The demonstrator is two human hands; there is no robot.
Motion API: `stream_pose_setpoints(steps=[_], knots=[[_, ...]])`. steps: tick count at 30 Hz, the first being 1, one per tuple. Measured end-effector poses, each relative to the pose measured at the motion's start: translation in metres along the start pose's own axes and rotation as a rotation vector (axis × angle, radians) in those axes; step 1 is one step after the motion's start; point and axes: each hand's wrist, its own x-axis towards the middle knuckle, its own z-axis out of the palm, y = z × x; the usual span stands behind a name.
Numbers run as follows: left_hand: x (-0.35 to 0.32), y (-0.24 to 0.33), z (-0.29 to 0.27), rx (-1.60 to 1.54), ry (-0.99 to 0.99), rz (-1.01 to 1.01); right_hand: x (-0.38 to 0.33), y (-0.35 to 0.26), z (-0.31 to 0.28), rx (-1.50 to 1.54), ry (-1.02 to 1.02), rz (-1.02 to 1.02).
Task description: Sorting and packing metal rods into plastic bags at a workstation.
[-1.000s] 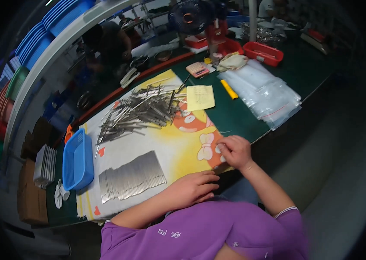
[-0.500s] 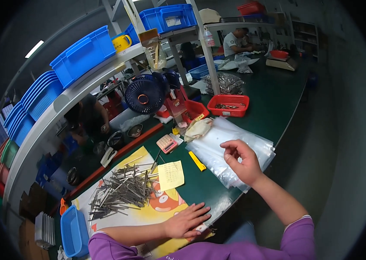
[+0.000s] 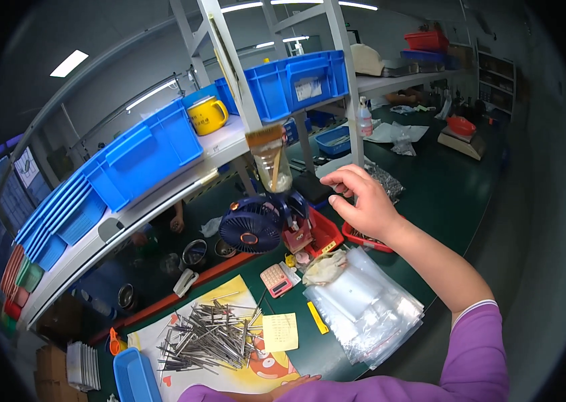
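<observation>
The green worktop [image 3: 457, 194] is stretching away under a shelf rack holding blue bins [image 3: 142, 147] and a yellow mug [image 3: 207, 114]. Compared with a moment ago, the view is tilting up from the yellow mat [image 3: 229, 375] toward the rack, and the right hand [image 3: 363, 201] is lifting off the stack of clear plastic bags [image 3: 363, 311] and is now reaching up and forward, above the red tray [image 3: 367, 238] and near a clear jar with a brush [image 3: 271, 157] standing in it. Its fingers [image 3: 336, 181] are loosely spread and curled, gripping nothing. That suggests the hand is leaving the bags and heading for something by the rack. The bags are lying flat on the worktop, below the forearm. A blue desk fan [image 3: 251, 231] is standing left of the hand. The pile of metal rods [image 3: 206, 335] is resting on the mat, beside a yellow note [image 3: 280, 331] and a pink calculator [image 3: 276, 279]. The left hand [image 3: 293, 383] is barely showing at the lower edge, lying flat on the mat; I cannot tell whether it is holding anything.
</observation>
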Motion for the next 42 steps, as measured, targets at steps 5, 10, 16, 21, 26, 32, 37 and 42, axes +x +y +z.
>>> stream_pose_setpoints(steps=[5,10,16,21,26,32,37,42], knots=[[0.03,-0.021,-0.045,0.045,0.053,0.003,0.087,-0.014,-0.07,-0.173,0.026,-0.158],[0.063,-0.054,-0.074,0.079,0.128,-0.011,0.19,-0.009,-0.111,-0.331,-0.004,-0.199],[0.066,-0.108,-0.097,0.11,0.181,-0.045,0.313,-0.014,-0.102,-0.607,-0.431,0.1],[0.04,-0.167,-0.117,0.141,0.22,-0.083,0.377,0.0,-0.048,-0.68,-0.635,0.169],[0.015,-0.239,-0.125,0.176,0.27,-0.088,0.435,0.049,0.006,-0.723,-0.708,0.025],[0.028,-0.289,-0.093,0.135,0.357,-0.054,0.465,0.096,0.047,-0.593,-0.882,0.019],[0.052,-0.31,-0.055,0.069,0.434,-0.034,0.456,0.089,0.092,-0.762,-1.211,0.119],[0.08,-0.302,-0.013,-0.014,0.475,0.007,0.453,0.095,0.097,-0.525,-1.216,0.29]])
